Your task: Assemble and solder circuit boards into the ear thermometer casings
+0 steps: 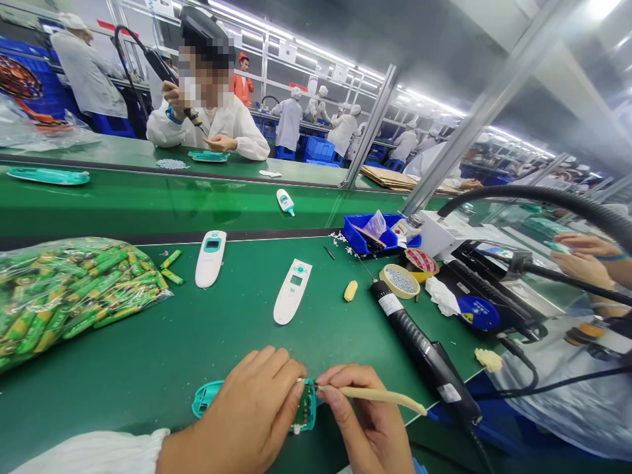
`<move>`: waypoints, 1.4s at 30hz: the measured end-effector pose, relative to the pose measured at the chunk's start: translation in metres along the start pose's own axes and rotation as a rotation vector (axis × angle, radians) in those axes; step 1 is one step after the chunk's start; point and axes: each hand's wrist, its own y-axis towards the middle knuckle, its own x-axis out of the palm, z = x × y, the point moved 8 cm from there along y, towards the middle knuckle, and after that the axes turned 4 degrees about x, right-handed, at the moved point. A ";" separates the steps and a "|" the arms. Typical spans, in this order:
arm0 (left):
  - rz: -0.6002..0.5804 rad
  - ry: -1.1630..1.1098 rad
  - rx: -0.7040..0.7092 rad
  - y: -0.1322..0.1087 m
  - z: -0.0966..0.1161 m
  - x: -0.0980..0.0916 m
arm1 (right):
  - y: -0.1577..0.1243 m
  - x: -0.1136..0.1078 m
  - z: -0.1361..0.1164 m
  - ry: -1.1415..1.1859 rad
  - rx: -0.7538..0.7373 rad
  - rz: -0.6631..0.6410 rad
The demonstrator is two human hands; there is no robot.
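As viewed from the head-worn camera, a clear plastic bag of green-and-yellow batteries (64,296) lies at far left on the green counter (128,388), with a few loose batteries (171,266) just beside it. At lower centre, the left hand (247,411), fingers curled, grips an opened teal device housing (207,398) near the counter's front edge, its green circuit board (307,408) exposed. The right hand (365,421) pinches a slender pale stick (380,394) between thumb and fingers, its tip at the board. Above the hands, two white digital devices (293,291) lie apart on the counter. Further right are a black soldering iron (419,342), a tape roll (399,281) and a blue plastic tray (370,237) holding scraps. Another person's hands (582,260) show at far right.
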 end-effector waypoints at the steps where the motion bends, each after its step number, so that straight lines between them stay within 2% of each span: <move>1: 0.003 -0.009 -0.001 0.000 0.000 0.000 | 0.000 0.000 -0.001 0.003 -0.016 0.008; 6: 0.046 -0.029 0.009 0.000 -0.001 -0.001 | -0.004 -0.003 -0.003 0.063 -0.072 0.087; 11: 0.041 -0.010 0.015 0.001 0.000 -0.002 | -0.005 -0.005 0.004 0.136 0.087 0.092; 18: 0.039 0.008 0.022 0.000 0.001 -0.001 | -0.008 -0.005 0.012 0.228 0.179 0.139; 36: 0.094 0.041 0.051 0.000 0.003 -0.007 | -0.006 -0.005 0.010 0.147 0.073 0.130; 42: 0.069 0.029 0.047 0.001 0.002 -0.004 | -0.005 -0.005 0.009 0.142 0.068 0.131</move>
